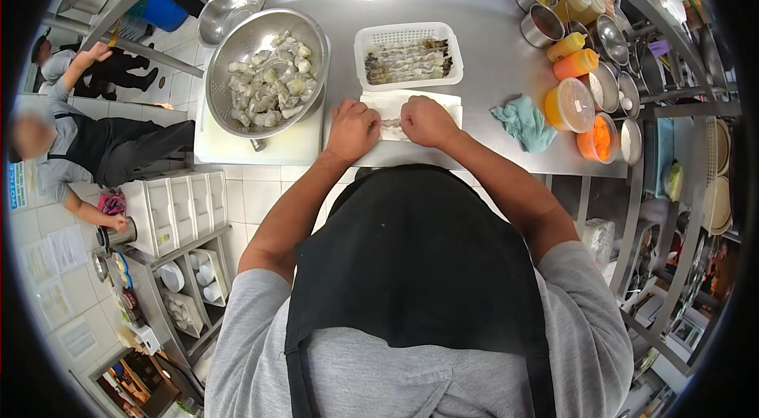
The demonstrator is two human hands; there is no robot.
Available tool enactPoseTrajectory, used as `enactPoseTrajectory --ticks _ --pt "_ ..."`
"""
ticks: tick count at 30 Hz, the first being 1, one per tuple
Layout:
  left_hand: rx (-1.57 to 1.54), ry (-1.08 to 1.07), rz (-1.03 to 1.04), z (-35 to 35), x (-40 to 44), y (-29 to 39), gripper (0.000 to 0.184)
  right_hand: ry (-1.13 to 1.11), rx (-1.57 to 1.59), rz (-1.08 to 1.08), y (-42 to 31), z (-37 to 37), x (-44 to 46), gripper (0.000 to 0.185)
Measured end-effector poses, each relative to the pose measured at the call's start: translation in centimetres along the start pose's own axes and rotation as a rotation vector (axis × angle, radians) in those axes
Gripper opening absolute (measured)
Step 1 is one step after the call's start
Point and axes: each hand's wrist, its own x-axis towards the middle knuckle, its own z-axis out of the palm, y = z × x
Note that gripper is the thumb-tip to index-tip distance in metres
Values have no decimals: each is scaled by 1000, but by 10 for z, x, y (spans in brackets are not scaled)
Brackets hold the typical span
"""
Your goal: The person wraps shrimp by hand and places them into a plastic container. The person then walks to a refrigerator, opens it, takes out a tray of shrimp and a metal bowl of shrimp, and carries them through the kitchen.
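A raw shrimp (390,123) lies stretched between my two hands, low over a white sheet or board (451,102) near the counter's front edge. My left hand (353,130) is closed at its left end, and my right hand (428,121) is closed at its right end; the fingertips are partly hidden. Just beyond sits a white perforated basket (407,32), with several shrimp laid straight in a row. Left of my hands, a steel colander (316,35) holds a heap of peeled raw shrimp (273,82).
Under the colander is a white cutting board (277,151); a steel bowl (229,11) stands behind it. To the right lie a teal cloth (526,122), sauce bottles (575,64) and lidded tubs (571,106). Another person (103,137) stands at the left beside white drawers (178,212).
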Motion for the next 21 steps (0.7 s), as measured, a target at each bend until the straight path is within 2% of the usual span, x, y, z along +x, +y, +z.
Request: enactPoseTrajectory --ticks 3,6,9,12,16,19,21 --pt "5 -6 7 -1 0 0 7 49 75 -2 0 -4 -7 17" --pt "-7 -13 33 -3 1 -3 7 177 -39 -47 -2 -16 -25 20" --pt "-16 -43 35 -12 4 2 7 23 -95 -39 13 -15 -36 22" --pt "-64 -54 -5 -23 4 13 6 -25 -90 20 4 -25 -41 23" --pt "-126 5 -26 -39 19 32 6 130 -7 -21 -11 -54 -42 18" --pt "-133 161 2 -43 62 37 7 208 -40 -36 -1 -89 -16 18" --pt "-68 212 -24 -39 97 31 7 233 -199 -65 17 -103 20 15"
